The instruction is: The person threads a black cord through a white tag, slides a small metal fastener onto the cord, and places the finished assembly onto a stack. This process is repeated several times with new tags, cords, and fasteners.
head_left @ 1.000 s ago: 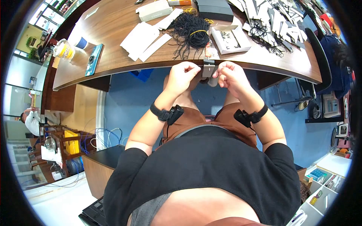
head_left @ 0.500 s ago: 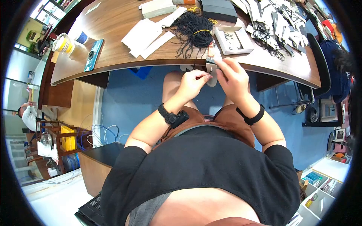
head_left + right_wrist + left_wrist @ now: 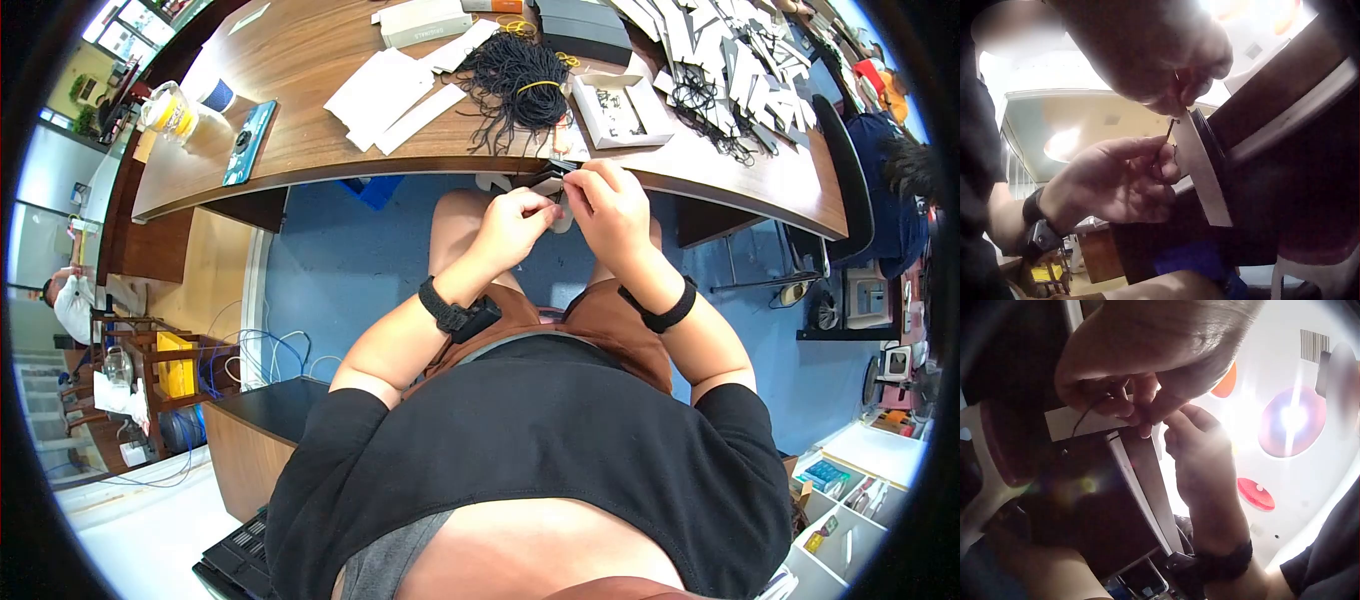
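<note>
Both hands meet just in front of the table edge. My left hand (image 3: 512, 232) pinches a thin dark cord (image 3: 1170, 132) between thumb and forefinger. My right hand (image 3: 612, 212) grips the upper end of a pale, narrow card strip (image 3: 1202, 175) with its fingertips. In the right wrist view the strip hangs down past the left fingertips, and the cord's end lies close to its upper part. The left wrist view shows the cord looping below the left fingers, in front of the strip (image 3: 1091, 422). The right fingertips are partly hidden there.
On the table (image 3: 300, 100) lie a bundle of black cords (image 3: 520, 85), white cards (image 3: 385, 95), an open white box (image 3: 622, 112) with small dark pieces, and a heap of card strips (image 3: 735, 70). A phone (image 3: 250, 142) and a plastic cup (image 3: 172, 115) stand left.
The hands first came down and nearer the body, the right opening out over the card strip. Now the right fingers have closed in on the strip, beside the left fingertips.
</note>
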Tool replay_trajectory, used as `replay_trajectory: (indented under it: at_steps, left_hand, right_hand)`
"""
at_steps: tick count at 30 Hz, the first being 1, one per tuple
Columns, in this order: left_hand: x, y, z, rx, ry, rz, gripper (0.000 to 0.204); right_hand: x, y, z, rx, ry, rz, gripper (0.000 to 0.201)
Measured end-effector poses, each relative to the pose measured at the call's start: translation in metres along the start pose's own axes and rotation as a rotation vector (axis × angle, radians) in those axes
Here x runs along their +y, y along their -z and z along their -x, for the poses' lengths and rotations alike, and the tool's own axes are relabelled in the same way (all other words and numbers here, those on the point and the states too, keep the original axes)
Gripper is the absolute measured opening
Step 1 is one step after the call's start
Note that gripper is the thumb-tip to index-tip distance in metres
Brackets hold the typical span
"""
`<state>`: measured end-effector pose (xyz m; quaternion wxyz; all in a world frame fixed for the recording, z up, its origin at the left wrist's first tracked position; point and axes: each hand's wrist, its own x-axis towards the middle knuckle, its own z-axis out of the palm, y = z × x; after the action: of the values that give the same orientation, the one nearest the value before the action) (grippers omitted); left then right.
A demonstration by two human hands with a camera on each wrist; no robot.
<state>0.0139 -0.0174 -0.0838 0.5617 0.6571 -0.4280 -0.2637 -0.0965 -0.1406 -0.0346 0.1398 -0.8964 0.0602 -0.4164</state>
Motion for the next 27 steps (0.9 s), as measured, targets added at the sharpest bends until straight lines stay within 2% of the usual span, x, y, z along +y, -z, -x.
replay_trajectory:
  at_steps: [3,6,9,13,14,17,20,23,26,27]
  left_hand:
    - [0.001,0.002,0.002,0.008,0.011,0.019,0.014]
    - [-0.001,0.005,0.005,-0.006,0.004,-0.010,0.015]
    - [-0.009,0.009,0.009,-0.064,0.084,0.062,0.016]
    - [-0.003,0.024,0.012,-0.217,0.208,0.193,0.018]
    - [-0.006,0.025,0.012,-0.204,0.243,0.295,0.018]
    - [-0.001,0.027,0.012,-0.232,0.254,0.267,0.018]
    - [0.000,0.024,0.011,-0.250,0.267,0.222,0.017]
    - [-0.008,0.020,0.009,-0.272,0.295,0.237,0.017]
    - [-0.005,0.020,0.010,-0.307,0.283,0.208,0.016]
    - [-0.004,0.021,0.010,-0.304,0.272,0.200,0.016]
  right_hand:
    - [-0.003,0.004,-0.004,-0.018,-0.009,-0.004,0.014]
    - [-0.012,0.006,-0.002,-0.139,-0.289,-0.188,0.015]
    - [-0.007,-0.001,0.006,-0.128,-0.558,-0.450,0.014]
    - [-0.009,0.002,0.008,-0.096,-0.429,-0.342,0.012]
    - [-0.009,0.003,0.008,-0.092,-0.364,-0.318,0.012]
    - [-0.005,0.004,0.009,-0.091,-0.244,-0.269,0.013]
    - [-0.005,0.003,0.008,-0.100,-0.266,-0.301,0.013]
    - [-0.004,0.003,0.007,-0.132,-0.160,-0.279,0.011]
    - [-0.005,0.006,0.008,-0.184,0.121,-0.101,0.009]
    - [-0.006,0.007,0.012,-0.227,0.083,-0.109,0.009]
